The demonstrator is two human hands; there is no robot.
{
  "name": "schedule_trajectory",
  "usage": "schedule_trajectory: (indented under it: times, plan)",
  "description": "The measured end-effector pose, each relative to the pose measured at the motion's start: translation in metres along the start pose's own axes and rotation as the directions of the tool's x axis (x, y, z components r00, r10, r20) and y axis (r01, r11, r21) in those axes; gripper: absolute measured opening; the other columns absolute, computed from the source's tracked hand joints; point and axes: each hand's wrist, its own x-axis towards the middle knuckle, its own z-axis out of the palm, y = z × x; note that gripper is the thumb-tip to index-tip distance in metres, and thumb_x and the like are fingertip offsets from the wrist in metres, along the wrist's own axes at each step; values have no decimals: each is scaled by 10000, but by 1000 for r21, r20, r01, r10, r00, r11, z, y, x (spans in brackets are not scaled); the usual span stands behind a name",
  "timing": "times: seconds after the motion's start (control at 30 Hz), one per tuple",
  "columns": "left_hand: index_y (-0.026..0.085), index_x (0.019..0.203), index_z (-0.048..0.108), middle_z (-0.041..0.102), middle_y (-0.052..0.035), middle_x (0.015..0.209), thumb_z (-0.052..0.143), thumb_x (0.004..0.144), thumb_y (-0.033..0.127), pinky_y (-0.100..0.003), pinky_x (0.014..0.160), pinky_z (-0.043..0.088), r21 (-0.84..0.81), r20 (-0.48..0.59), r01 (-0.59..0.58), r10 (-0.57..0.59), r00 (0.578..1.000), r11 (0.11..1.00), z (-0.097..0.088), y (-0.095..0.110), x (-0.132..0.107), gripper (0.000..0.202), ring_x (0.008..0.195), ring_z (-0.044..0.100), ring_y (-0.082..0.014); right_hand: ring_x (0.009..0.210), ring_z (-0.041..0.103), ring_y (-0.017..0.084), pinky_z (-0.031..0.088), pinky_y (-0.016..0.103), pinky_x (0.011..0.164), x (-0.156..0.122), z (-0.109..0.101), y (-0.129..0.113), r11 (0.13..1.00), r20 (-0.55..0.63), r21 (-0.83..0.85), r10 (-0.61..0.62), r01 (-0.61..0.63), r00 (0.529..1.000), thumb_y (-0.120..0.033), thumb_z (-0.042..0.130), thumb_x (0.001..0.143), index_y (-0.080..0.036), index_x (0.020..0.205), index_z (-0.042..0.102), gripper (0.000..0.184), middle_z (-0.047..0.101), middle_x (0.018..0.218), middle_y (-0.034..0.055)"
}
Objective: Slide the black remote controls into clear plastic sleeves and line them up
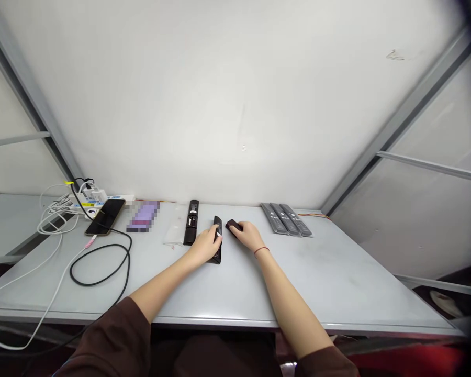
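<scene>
My left hand (207,244) is wrapped round a black remote control (217,256), which lies lengthwise at the middle of the table. To the right of it, my right hand (248,235) pinches a small black cover (232,225), partly hidden by the fingers; it resembles a remote's battery cover. A gap separates the two hands. Just left of my left hand, a second black remote control (191,222) lies back side up with its battery compartment uncovered. Beside that one is a clear plastic bag (175,225).
Several wrapped remote controls (286,220) lie side by side at the back right. On the left are a phone (105,216), a blurred purple item (144,215), a power strip (127,198) with plugs, and a looped black cable (98,283). A white wall (235,104) rises behind the table.
</scene>
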Motion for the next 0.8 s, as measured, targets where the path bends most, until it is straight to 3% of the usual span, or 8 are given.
schedule_trajectory:
  times: [0.1,0.3,0.37,0.47,0.53,0.57,0.8]
  plan:
    - [155,1257,478,640,-137,1087,330,921,345,-356,876,439,124,26,-30,27,999,992,-1,-1,0,414,1040,595,-253,756,579,205,388,274,679,2,3,1,997,-33,-78,-14,11,999,-404,456,867,-131,753,673,367,642,777,117]
    - [170,1107,542,633,-121,988,337,918,358,-341,739,464,330,23,-40,35,999,943,-14,4,-4,336,874,634,-247,898,571,229,378,295,826,3,10,3,992,-63,-127,-26,18,998,-354,472,867,-111,887,700,334,641,898,149]
    - [185,1020,568,621,-98,994,415,882,405,-316,711,456,321,68,-123,107,992,939,-21,5,-6,301,845,625,-227,943,560,237,367,305,865,2,10,3,992,-65,-127,-25,17,998,-344,487,857,-112,935,696,322,636,953,151]
    - [212,879,593,628,-29,911,586,760,458,-261,656,431,157,315,-335,274,909,929,-31,3,-7,273,794,603,-180,977,550,240,356,308,894,1,9,2,993,-67,-116,-14,7,998,-344,495,854,-106,997,681,334,624,1009,155]
    - [220,846,597,632,0,850,649,702,422,-242,607,404,72,419,-369,308,854,927,-34,2,-8,254,758,591,-160,990,545,242,352,311,903,0,8,2,994,-66,-106,-9,1,998,-341,494,859,-105,1022,674,338,621,1025,158]
    - [222,840,599,634,5,832,657,693,396,-239,589,392,59,432,-361,302,850,931,-35,1,-8,235,744,587,-156,991,544,244,352,314,905,0,8,2,995,-64,-103,-8,1,998,-341,494,860,-104,1030,671,341,619,1032,162]
    - [218,728,598,643,-22,822,585,764,329,-249,614,388,112,309,-330,283,908,937,-33,-5,-3,117,741,585,-173,1011,529,260,356,353,916,-3,10,0,996,-54,-86,-37,32,998,-293,521,840,-106,1151,602,372,591,1077,170]
